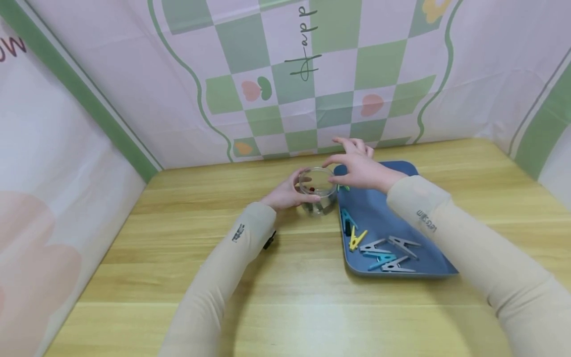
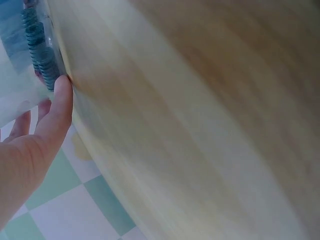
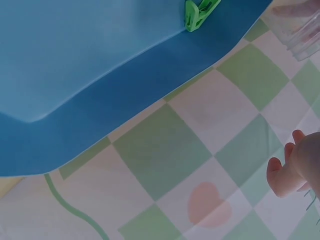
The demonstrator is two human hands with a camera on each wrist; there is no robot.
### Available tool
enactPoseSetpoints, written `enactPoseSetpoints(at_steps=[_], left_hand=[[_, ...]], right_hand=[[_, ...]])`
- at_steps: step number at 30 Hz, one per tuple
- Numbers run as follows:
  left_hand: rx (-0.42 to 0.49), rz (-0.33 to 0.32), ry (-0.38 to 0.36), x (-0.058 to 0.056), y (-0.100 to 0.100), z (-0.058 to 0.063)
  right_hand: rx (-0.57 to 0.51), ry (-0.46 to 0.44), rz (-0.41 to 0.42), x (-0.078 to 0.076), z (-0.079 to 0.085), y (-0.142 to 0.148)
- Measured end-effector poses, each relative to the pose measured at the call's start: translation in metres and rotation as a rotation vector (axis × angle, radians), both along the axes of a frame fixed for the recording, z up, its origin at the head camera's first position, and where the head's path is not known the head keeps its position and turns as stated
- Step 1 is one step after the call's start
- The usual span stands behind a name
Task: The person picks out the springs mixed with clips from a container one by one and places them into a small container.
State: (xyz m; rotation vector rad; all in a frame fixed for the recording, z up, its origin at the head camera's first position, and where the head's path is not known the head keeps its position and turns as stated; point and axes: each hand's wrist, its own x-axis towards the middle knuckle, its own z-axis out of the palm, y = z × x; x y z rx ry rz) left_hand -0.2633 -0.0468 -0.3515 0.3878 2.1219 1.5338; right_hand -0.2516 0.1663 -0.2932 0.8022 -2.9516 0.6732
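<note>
My left hand (image 1: 285, 194) holds a clear round jar (image 1: 317, 206) on the table, thumb on the near side and fingers behind. Through its wall in the left wrist view show dark teal ridged stacks (image 2: 40, 47); a small red thing (image 1: 312, 189) is also inside. My right hand (image 1: 359, 166) hovers at the jar's rim with thumb and forefinger spread apart, and I see nothing between them. Beneath it, a green clothespin (image 3: 200, 12) lies at the edge of the blue tray (image 1: 370, 208).
Toward the tray's near end lie a yellow clothespin (image 1: 357, 239), a blue clothespin (image 1: 380, 259) and several grey clothespins (image 1: 403, 245). A teal clothespin (image 1: 348, 218) rests by the left wall. Behind the wooden table (image 1: 285, 307) hangs a checked cloth (image 1: 294, 116).
</note>
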Motion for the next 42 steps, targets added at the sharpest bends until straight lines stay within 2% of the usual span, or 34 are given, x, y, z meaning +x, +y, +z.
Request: enactPoseSetpoints(at_steps=[17,26,35,42], left_hand=[[0.017,0.002,-0.004,-0.001,0.001,0.0],[0.001,0.004,-0.004,-0.001,0.0,-0.001],[-0.009,-0.001,0.003,-0.001,-0.001,0.001],[-0.009,0.0,0.005,-0.001,-0.001,0.001]], right_hand=[[-0.011,-0.025,-0.009,0.004,0.0,0.012],[0.049,-0.039,0.031,0.011,-0.001,0.017],[0.105,-0.067,0.031,0.019,-0.005,0.022],[0.096,-0.092,0.048,0.026,-0.007,0.026]])
